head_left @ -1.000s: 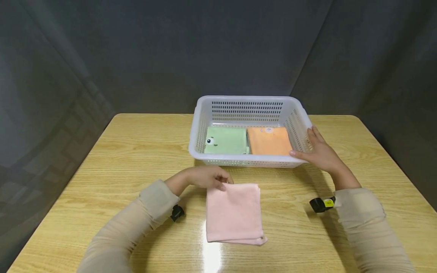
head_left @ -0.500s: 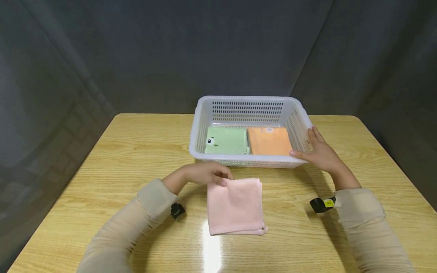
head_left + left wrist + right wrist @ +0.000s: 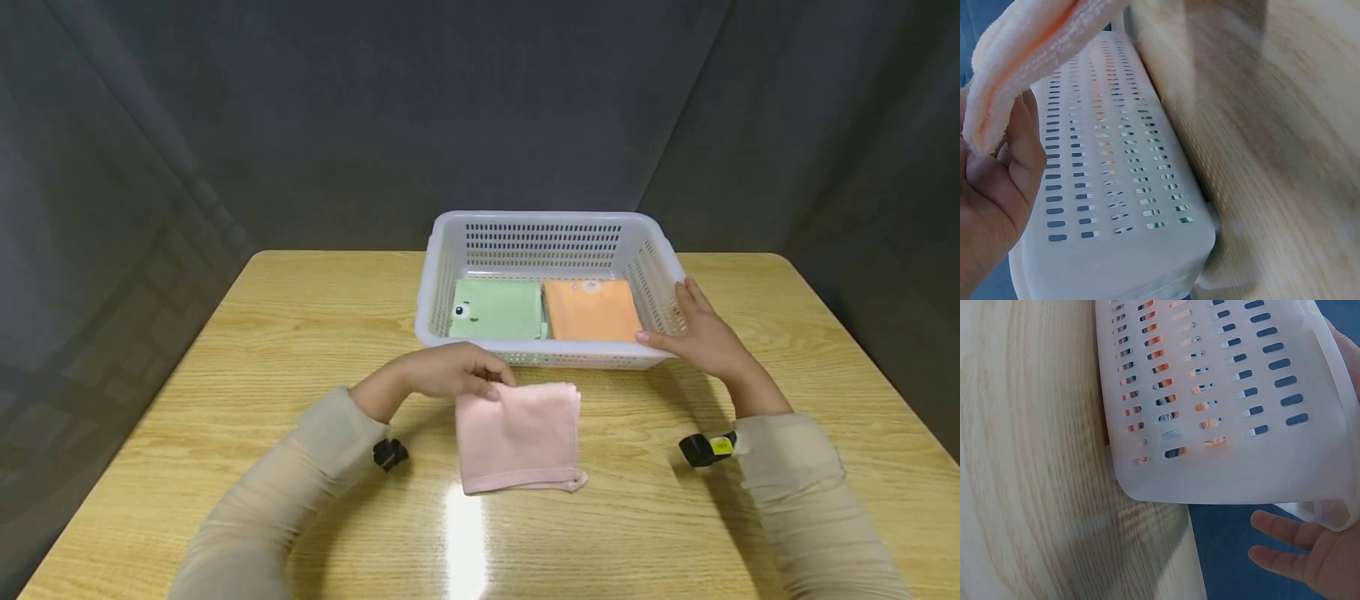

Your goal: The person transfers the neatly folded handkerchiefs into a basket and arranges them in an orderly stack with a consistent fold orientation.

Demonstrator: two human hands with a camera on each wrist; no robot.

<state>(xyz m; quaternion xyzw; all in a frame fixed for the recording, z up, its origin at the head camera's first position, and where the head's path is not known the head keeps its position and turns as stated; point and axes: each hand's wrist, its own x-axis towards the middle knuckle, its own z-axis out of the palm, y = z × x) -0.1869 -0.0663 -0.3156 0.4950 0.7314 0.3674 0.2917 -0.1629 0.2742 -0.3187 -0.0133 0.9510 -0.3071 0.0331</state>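
A folded pink towel [image 3: 520, 437] hangs from my left hand [image 3: 453, 371], which pinches its top left corner between thumb and fingers. In the left wrist view the towel's layered edge [image 3: 1029, 59] shows close up, before the basket's wall. The white slotted plastic basket [image 3: 543, 218] stands just beyond that hand. Lying side by side in it are a folded green towel [image 3: 501, 307] with an eye design and a folded orange towel [image 3: 594, 312]. My right hand [image 3: 708, 337] rests on the basket's front right corner, fingers fairly straight along the side and thumb at the front rim.
The wooden table [image 3: 315, 325] carries the basket near its back edge. Dark grey curtains [image 3: 375, 125] hang behind and at both sides. A black wrist camera [image 3: 390, 454] sits under the left cuff, another black camera [image 3: 699, 450] by the right cuff.
My left hand has moved a little away from me, toward the basket, raising the pink towel with it. The right hand and the basket have stayed in place.
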